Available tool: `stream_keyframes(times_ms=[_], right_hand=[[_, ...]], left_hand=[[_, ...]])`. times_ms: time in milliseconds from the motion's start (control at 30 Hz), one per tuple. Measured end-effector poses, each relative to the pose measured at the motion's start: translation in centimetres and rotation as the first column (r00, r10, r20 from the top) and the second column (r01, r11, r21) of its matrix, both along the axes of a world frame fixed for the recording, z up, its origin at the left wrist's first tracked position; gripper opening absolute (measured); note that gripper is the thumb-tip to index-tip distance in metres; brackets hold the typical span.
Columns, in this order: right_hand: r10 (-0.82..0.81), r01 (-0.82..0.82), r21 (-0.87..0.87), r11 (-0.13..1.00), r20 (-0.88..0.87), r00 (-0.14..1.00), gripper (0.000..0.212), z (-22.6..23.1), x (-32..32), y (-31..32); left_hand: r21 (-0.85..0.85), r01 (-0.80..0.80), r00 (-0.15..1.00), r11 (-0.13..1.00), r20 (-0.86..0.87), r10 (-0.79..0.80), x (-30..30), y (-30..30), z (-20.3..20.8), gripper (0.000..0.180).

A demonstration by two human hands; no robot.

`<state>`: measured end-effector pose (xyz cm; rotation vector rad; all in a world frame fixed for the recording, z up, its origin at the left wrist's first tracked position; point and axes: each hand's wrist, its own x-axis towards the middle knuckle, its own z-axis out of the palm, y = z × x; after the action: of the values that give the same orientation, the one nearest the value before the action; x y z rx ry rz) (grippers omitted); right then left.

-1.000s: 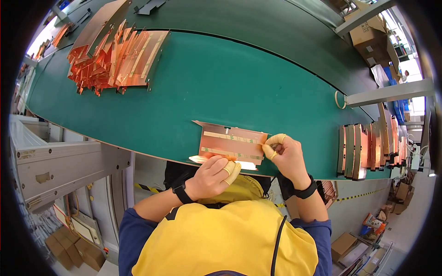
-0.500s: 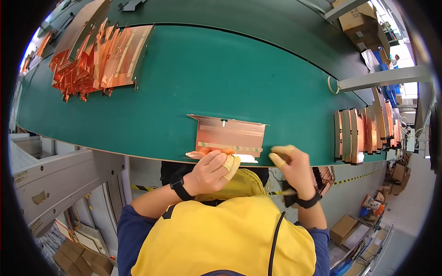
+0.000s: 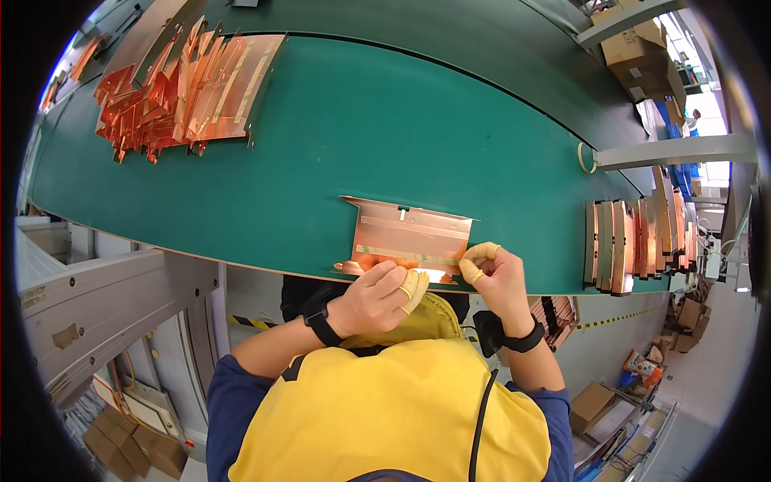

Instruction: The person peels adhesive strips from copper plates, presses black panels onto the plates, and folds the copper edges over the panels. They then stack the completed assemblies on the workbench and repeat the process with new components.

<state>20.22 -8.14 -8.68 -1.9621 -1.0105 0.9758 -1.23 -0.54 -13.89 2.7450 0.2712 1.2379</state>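
Hands work a copper sheet (image 3: 411, 237) at the near edge of a green table (image 3: 337, 153): left hand (image 3: 377, 296) presses its lower edge, right hand (image 3: 491, 271) pinches the strip's end at its right corner

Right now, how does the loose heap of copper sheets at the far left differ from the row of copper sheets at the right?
The heap of copper sheets lies splayed and overlapping at mixed angles; the row of copper sheets is lined up in order. The heap lies far from both hands; the row lies near the right hand. Both rest on the green table.
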Motion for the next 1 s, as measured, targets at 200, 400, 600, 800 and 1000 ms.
stream_keyframes(times_ms=[200, 400, 600, 800, 1000], right_hand=[[-0.017, 0.020, -0.048, 0.999, 0.057, 0.998, 0.010, 1.3, -0.2, 0.5], [0.126, -0.139, 0.042, 0.989, 0.219, 0.967, 0.004, 1.0, -1.0, -0.1], [0.128, -0.140, 0.136, 0.981, 0.095, 0.987, 0.007, 2.2, -1.2, -1.1], [0.265, -0.046, 0.497, 0.866, -0.379, 0.887, 0.008, 7.1, 3.5, -4.7], [0.360, -0.119, -0.342, 0.932, 0.836, 0.414, 0.015, 7.8, 6.9, -6.8]], left_hand=[[0.001, -0.020, 1.000, 1.000, 0.001, 0.020, -0.3, -0.4, -0.4, 0.037], [-0.019, -0.031, 0.999, 0.999, -0.007, 0.031, 0.0, -0.6, 0.0, 0.035], [-0.075, -0.016, 1.000, 0.997, -0.005, 0.016, 0.3, -0.9, 0.8, 0.032], [-0.084, -0.058, 0.998, 0.995, 0.007, 0.059, 1.0, -0.9, 0.5, 0.035], [-0.243, -0.182, 0.981, 0.953, -0.110, 0.159, -1.2, -0.7, 3.6, 0.032]])
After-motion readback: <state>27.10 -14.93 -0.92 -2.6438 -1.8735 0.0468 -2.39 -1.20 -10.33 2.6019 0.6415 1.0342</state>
